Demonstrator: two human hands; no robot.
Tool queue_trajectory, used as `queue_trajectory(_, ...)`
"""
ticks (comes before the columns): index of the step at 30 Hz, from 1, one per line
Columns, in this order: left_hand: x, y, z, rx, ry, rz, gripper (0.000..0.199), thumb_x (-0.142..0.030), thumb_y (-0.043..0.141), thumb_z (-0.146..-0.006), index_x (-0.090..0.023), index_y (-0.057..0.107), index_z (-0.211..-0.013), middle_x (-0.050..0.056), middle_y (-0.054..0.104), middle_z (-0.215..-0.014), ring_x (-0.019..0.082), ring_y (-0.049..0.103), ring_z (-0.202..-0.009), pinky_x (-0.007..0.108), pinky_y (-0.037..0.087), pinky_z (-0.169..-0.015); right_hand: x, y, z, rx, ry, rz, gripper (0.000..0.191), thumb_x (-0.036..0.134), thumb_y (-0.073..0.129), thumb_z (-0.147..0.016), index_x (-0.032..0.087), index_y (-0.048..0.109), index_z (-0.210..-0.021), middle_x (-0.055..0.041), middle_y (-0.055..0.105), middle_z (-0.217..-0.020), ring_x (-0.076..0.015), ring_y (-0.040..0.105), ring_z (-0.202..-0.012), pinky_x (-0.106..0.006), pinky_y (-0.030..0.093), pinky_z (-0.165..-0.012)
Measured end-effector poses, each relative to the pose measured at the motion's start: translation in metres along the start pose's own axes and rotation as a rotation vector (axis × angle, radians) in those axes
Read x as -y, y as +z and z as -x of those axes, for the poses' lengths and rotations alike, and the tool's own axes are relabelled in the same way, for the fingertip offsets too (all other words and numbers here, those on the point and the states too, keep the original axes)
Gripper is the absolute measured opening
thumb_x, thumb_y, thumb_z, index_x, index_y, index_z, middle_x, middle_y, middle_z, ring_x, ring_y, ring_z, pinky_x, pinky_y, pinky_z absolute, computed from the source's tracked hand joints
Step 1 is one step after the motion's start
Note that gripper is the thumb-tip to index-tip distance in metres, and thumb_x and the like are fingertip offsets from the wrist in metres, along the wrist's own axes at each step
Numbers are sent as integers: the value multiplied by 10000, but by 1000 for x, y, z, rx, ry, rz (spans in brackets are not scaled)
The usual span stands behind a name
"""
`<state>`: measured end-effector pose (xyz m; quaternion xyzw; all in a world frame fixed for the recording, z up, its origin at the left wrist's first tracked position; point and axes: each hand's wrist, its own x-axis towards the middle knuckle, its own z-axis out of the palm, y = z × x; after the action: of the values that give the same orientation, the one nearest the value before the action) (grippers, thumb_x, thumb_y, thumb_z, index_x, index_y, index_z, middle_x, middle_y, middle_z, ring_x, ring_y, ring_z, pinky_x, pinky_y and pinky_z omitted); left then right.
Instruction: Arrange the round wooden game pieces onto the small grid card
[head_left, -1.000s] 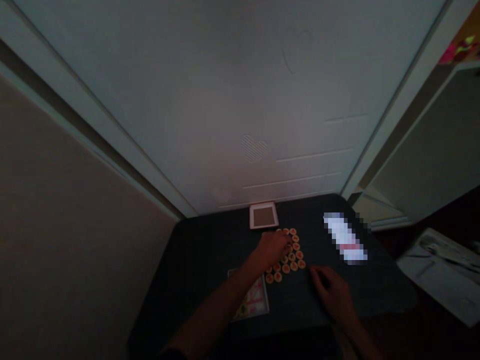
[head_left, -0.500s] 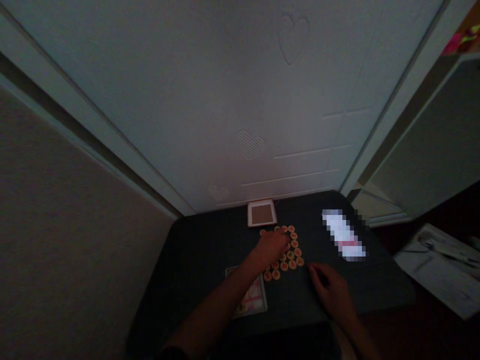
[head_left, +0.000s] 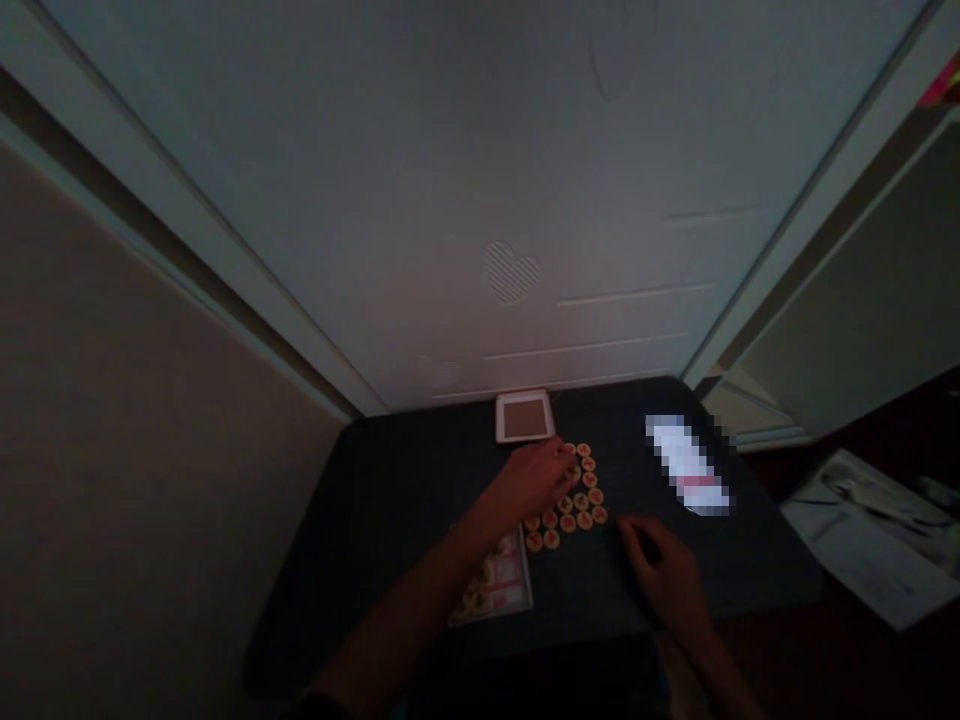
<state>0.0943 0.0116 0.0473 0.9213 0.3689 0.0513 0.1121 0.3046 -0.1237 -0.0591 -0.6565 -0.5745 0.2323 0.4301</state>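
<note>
Round wooden Chinese chess pieces (head_left: 568, 522), several with red characters, lie in rows on a dark table. My left hand (head_left: 534, 472) reaches over the back left of the group with its fingers bent down among the pieces. Its fingertips come together near the back row, and whatever they may hold is hidden. Under my left forearm is a shallow clear-edged box (head_left: 501, 585) with more pieces inside, partly covered. My right hand (head_left: 664, 570) rests on the table to the right of the rows, thumb and fingers curled together, with nothing visible in them.
A white-framed tablet-like object (head_left: 524, 416) stands at the back against the pale panel (head_left: 420, 200). A blurred-out white item (head_left: 686, 465) lies on the right of the dark table (head_left: 375, 500). Papers and a cable (head_left: 877, 530) are beyond its right edge.
My left hand has shifted slightly left and back over the pieces. My right hand stays in place. The view has tilted a little.
</note>
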Motion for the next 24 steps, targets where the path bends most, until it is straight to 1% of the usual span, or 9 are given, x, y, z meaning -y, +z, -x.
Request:
queue_trajectory(2,3,-6,13,-35,-5,132,274,-358,584,-976,-222,649,-1205,74,692,-1187,220,677,-1054,337,529,-932,10,1,-2,-12,20,-33,387,537,546,-965,217,751,-1043,-109,779,-1014,-278,734,-934,-389,576,-839)
queue_trajectory(5,4,-9,34,4,-54,335,318,-343,627,-938,-236,636,-1238,30,752,-1012,192,713,-905,302,533,-855,32,8,-7,16,32,-121,369,538,574,-951,225,736,-1058,-105,775,-1049,-278,727,-961,-386,574,-849)
queue_trajectory(6,3,-9,40,14,-69,392,330,-338,645,-922,-238,639,-1237,20,761,-975,188,718,-870,291,531,-825,40,11,-10,27,46,-161,366,542,577,-950,226,727,-1061,-102,775,-1046,-273,728,-951,-377,578,-832)
queue_trajectory(9,-1,-4,55,0,-99,499,310,-330,675,-890,-246,674,-1188,16,769,-985,183,724,-849,270,523,-778,61,21,-16,76,69,-273,366,567,599,-934,220,705,-976,-92,773,-944,-257,725,-880,-343,580,-763)
queue_trajectory(11,-3,1,61,-40,-103,532,285,-314,675,-888,-244,690,-1164,22,768,-1023,181,724,-871,268,522,-800,70,27,-20,151,64,-319,375,586,617,-917,218,690,-897,-75,757,-871,-242,713,-836,-322,568,-734)
queue_trajectory(14,-5,8,67,-91,-90,592,286,-297,670,-899,-234,693,-1177,32,766,-1056,174,723,-905,266,520,-841,74,34,-22,238,55,-364,401,605,645,-892,217,656,-793,-47,717,-802,-215,678,-764,-301,544,-696)
queue_trajectory(17,-6,12,72,-122,-91,669,271,-280,680,-898,-231,704,-1164,33,762,-1059,168,718,-918,260,521,-842,75,38,-22,239,56,-402,434,629,669,-864,217,626,-734,-29,679,-756,-199,648,-723,-294,531,-684)
queue_trajectory(21,-8,16,78,-161,-138,802,243,-277,694,-890,-219,722,-1124,31,758,-1023,156,708,-877,253,538,-797,76,39,-20,248,72,-425,474,675,663,-846,213,645,-741,-41,699,-767,-212,662,-741,-311,538,-709)
queue_trajectory(24,-9,22,83,-216,-207,911,250,-291,719,-873,-206,731,-1108,44,759,-1049,162,712,-892,272,562,-816,75,38,-19,269,88,-406,501,699,630,-856,209,698,-781,-60,725,-779,-234,681,-755,-335,549,-731)
